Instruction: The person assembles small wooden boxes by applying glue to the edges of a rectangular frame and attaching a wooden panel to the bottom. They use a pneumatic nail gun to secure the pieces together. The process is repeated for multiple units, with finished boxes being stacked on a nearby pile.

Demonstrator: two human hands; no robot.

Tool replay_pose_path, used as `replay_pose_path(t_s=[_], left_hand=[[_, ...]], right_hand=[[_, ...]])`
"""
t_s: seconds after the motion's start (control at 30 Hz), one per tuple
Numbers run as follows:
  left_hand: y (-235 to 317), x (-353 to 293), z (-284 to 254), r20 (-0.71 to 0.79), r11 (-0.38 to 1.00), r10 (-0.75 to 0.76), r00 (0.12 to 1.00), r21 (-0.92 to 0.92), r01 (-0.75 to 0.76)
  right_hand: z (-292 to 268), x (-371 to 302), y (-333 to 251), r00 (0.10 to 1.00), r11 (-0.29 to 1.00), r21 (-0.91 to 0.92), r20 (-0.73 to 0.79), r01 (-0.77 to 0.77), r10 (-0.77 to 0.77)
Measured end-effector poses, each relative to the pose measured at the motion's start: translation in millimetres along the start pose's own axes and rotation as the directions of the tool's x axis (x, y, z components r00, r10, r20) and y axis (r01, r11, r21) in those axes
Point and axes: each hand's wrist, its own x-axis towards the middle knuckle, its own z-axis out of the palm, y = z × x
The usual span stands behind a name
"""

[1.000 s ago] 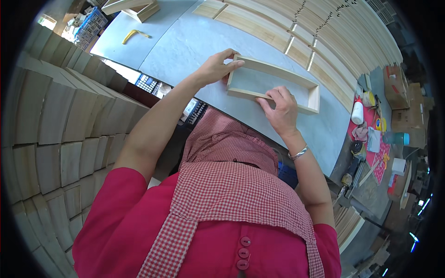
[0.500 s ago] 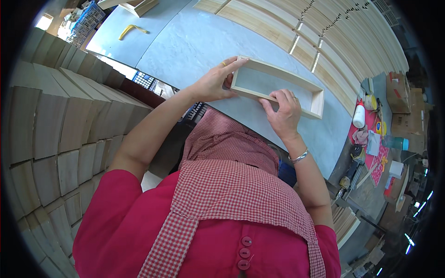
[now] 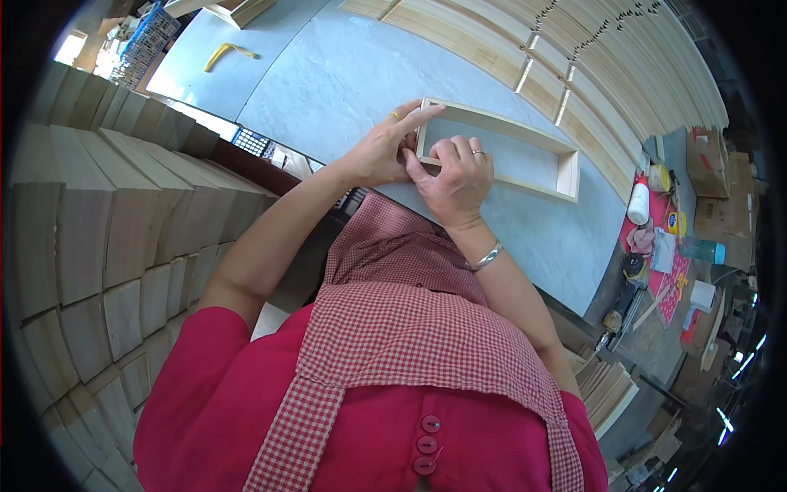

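A long, narrow wooden frame point(image 3: 512, 135) of pale boards lies on the grey-white tabletop point(image 3: 311, 98), and the table surface shows through its middle. My left hand point(image 3: 384, 149) grips its left end, fingers along the short board and the tips partly hidden. Close beside it, my right hand point(image 3: 456, 176) is closed over the near long board by the left corner, thumb outside and fingers curled over the top edge. The frame's right end rests untouched on the table.
Stacked wooden strips point(image 3: 607, 90) line the table's far right. Wooden blocks point(image 3: 123, 205) are piled at my left. A yellow curved strip point(image 3: 225, 55) lies far left. On the right are a white bottle point(image 3: 638, 203), a cardboard box point(image 3: 707, 164) and a teal-capped bottle point(image 3: 703, 250).
My right hand has slid left along the near board to the corner beside my left hand. The frame has shifted slightly to the right in view.
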Motion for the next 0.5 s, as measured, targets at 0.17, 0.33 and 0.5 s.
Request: replay_pose_path(t_s=[0.17,0.33,0.5], left_hand=[[-7,0,0,0.024,0.995,-0.002,1.0,0.096,-0.001],[-1,3,7,0.022,0.999,-0.023,0.999,0.026,0.023],[-4,0,-1,0.031,0.986,-0.014,0.999,0.164,0.008]], right_hand=[[3,-1,-3,1.0,1.0,0.001,0.009,-0.017,0.017],[-35,0,10,0.99,0.898,0.417,0.085,-0.138,0.113],[-153,-80,164,0.875,0.89,-0.123,-0.284,-0.438,0.392]])
